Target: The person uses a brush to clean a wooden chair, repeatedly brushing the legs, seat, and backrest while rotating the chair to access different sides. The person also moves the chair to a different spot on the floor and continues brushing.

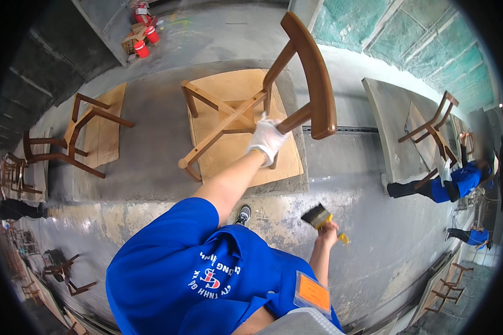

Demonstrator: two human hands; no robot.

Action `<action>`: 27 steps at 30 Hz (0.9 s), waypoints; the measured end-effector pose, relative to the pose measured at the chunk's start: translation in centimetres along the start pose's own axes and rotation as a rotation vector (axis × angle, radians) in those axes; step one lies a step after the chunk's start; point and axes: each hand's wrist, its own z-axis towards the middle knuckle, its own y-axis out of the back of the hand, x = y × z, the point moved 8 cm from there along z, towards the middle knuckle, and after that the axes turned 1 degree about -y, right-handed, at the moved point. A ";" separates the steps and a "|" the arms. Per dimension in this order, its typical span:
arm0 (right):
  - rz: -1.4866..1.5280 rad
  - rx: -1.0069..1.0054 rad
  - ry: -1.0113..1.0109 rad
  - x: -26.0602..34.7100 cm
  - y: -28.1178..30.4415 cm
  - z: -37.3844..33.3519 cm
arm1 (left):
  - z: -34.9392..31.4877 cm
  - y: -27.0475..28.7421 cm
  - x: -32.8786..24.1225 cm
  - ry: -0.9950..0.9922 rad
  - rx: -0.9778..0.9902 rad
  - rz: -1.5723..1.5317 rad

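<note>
A brown wooden chair frame without a seat stands on a flat tan board, its curved backrest rising toward the upper right. My left hand, in a white glove, is closed around the frame where the post below the backrest meets it. Lower and to the right, away from the chair, my bare right hand grips a wide paintbrush by its yellow handle. The dark bristles point up and to the left. The fingertips of the gloved hand are partly hidden by the wood.
More chair frames stand on a board at left, and another at right beside a person in blue. Red containers sit by a cardboard box at the far upper left. A dark floor slot runs right of my chair.
</note>
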 end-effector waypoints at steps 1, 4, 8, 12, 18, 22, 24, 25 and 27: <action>0.046 0.039 -0.082 -0.8 -2.4 0.0 | -1.1 0.3 0.7 -0.044 0.041 0.147; 0.153 0.490 -0.120 -0.4 -14.2 -1.3 | -4.9 2.8 2.0 -0.183 0.016 0.526; 0.644 0.879 -0.213 -0.3 -27.5 -3.8 | -10.9 10.8 4.7 0.002 -0.162 0.643; 0.694 0.889 -0.325 -4.8 -32.2 -4.0 | -17.4 18.4 10.0 0.296 -0.232 0.738; 0.385 0.566 -0.167 -9.3 -29.8 -2.4 | -22.1 17.2 22.2 0.659 -0.042 0.013; 0.615 0.784 -0.100 -7.6 -30.4 -4.0 | -21.2 16.8 23.6 0.504 -0.109 -0.022; 0.422 0.559 -0.139 -8.4 -28.8 -3.8 | -21.1 17.5 23.4 0.512 -0.083 0.013; 0.330 0.538 -0.159 -8.6 -28.4 -4.3 | -20.7 18.2 22.4 0.440 -0.109 0.000; 0.338 0.330 -0.079 -7.7 -26.4 -5.0 | -20.7 20.0 20.5 0.409 -0.118 0.007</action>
